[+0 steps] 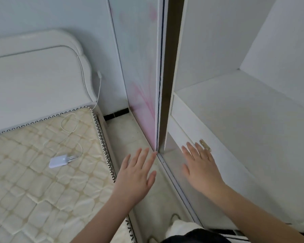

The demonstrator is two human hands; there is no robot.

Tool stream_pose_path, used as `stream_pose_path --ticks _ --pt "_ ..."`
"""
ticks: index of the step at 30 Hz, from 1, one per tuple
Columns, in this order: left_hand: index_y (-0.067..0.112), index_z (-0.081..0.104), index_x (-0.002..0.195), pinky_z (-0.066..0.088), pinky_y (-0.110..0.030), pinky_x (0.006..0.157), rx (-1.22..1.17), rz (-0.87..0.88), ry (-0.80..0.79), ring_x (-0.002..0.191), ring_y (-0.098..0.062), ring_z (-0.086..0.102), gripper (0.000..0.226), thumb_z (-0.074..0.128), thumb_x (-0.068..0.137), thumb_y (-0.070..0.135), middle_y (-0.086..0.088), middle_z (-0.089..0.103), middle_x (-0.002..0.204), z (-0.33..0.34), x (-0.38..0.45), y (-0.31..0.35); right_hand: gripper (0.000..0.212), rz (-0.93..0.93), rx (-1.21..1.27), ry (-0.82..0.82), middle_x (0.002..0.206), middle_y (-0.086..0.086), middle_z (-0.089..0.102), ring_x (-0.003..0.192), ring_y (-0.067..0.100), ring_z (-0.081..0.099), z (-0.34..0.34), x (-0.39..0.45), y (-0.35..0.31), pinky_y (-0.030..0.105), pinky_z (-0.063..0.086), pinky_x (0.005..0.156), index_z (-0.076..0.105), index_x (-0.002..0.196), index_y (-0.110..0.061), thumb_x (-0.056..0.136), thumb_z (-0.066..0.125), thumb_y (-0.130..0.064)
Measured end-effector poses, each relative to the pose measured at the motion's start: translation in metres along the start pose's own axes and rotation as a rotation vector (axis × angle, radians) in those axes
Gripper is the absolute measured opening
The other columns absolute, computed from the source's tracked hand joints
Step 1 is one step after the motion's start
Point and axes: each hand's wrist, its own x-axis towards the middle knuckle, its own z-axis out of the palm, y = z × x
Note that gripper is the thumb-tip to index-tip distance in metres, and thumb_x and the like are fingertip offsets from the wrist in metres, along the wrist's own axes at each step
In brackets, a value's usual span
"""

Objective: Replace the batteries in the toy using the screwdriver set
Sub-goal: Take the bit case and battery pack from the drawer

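No toy, batteries or screwdriver set show in the head view. My left hand (136, 174) is held out flat with fingers straight, over the floor strip between the bed and the wardrobe, holding nothing. My right hand (201, 167) reaches forward, fingers straight, against the white drawer front (186, 130) of the open wardrobe. Its fingertips lie next to a small brass handle (205, 145) on that drawer.
A bare quilted mattress (42, 163) with a white headboard (35, 72) fills the left. A white charger (59, 160) with a cable lies on it. The sliding wardrobe door (142, 67) with pink flower print stands ahead; its floor track (175, 183) runs toward me. A white shelf (244, 106) tops the drawer.
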Motion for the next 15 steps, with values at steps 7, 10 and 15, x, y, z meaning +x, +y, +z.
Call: stream_pose_path --ticks 7,10,15 --pt "0.026 0.038 0.147 0.034 -0.045 0.111 0.013 0.249 -0.125 0.138 -0.024 0.041 0.057 0.033 0.096 0.050 -0.001 0.043 0.150 0.030 0.110 0.018 0.060 0.189 0.145 -0.056 0.141 0.009 0.051 0.133 0.030 0.045 0.035 0.049 0.041 0.052 0.046 0.099 0.054 0.134 -0.013 0.087 0.030 -0.042" --pt "0.028 0.029 0.150 0.018 -0.041 0.118 0.070 0.368 -0.191 0.143 -0.022 0.032 0.058 0.031 0.097 0.051 0.001 0.034 0.154 0.045 0.153 0.018 0.060 0.274 0.214 -0.078 0.139 0.009 0.053 0.129 0.030 0.050 0.049 0.063 0.054 0.051 0.047 0.098 0.058 0.130 -0.013 0.086 0.030 -0.043" --pt "0.029 0.019 0.153 0.007 -0.040 0.117 0.066 0.507 -0.243 0.147 -0.020 0.019 0.059 0.029 0.099 0.051 0.001 0.025 0.158 0.059 0.210 0.020 0.060 0.347 0.261 -0.118 0.138 0.008 0.054 0.125 0.029 0.054 0.063 0.076 0.068 0.047 0.046 0.098 0.058 0.130 -0.015 0.084 0.033 -0.044"
